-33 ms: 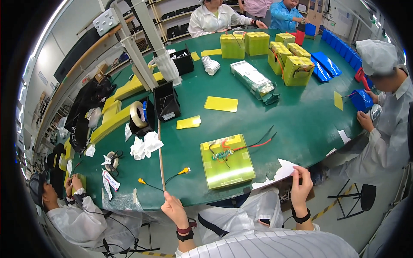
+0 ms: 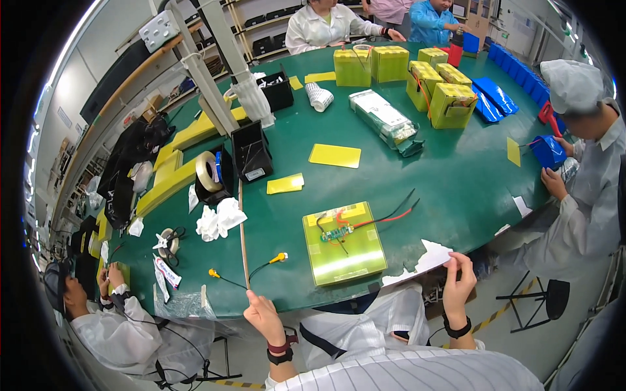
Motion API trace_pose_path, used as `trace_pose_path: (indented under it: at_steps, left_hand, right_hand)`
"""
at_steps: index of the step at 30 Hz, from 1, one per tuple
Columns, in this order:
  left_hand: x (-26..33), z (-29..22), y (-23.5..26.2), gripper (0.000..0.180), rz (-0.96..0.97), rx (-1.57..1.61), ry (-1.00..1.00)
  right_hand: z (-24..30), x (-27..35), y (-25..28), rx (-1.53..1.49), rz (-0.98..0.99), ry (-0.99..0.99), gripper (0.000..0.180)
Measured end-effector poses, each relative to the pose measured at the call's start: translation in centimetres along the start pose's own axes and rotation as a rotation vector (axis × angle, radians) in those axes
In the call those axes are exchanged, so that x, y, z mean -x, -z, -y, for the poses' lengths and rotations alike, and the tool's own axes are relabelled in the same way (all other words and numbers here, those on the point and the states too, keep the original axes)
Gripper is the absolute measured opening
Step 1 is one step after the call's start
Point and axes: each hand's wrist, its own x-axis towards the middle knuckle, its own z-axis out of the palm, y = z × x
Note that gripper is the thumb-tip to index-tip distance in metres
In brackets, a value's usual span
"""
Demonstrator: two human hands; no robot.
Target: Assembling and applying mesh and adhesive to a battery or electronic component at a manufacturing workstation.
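My left hand (image 2: 264,317) is closed at the table's near edge. At its fingertips meet two dark wires of a cable (image 2: 233,283) with yellow connectors on their ends, and it seems to pinch them there. My right hand (image 2: 460,281) grips the table edge with thumb and fingers, beside a ragged white patch (image 2: 427,259) in the green top. Between the hands lies a flat yellow battery pack (image 2: 345,259), touched by neither. A small green circuit board (image 2: 337,232) sits on top of it, with black and red leads reaching to the right.
Yellow sheets (image 2: 334,156) and a wrapped white package (image 2: 385,117) lie beyond the pack. Several yellow battery packs (image 2: 454,106) stand at the back. Black bins (image 2: 252,153) and crumpled white tissue (image 2: 222,220) are on the left. Co-workers sit left (image 2: 124,326), right (image 2: 574,176) and opposite.
My right hand has shifted very slightly to the right along the table edge. My left hand, the cable and the battery pack stay where they were.
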Motion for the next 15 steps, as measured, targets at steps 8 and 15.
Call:
trace_pose_path:
  at_steps: [8,15]
  left_hand:
    - [0.3,-0.9,-3.1,0.061,0.068,0.113,-0.174]
    - [0.4,-1.3,-5.9,0.062,0.097,0.092,-0.149]
  right_hand:
    - [-10.5,5.1,1.8,0.036,-0.037,-0.271,0.015]
    - [-23.5,11.8,1.7,-0.295,-0.044,-0.905,0.02]
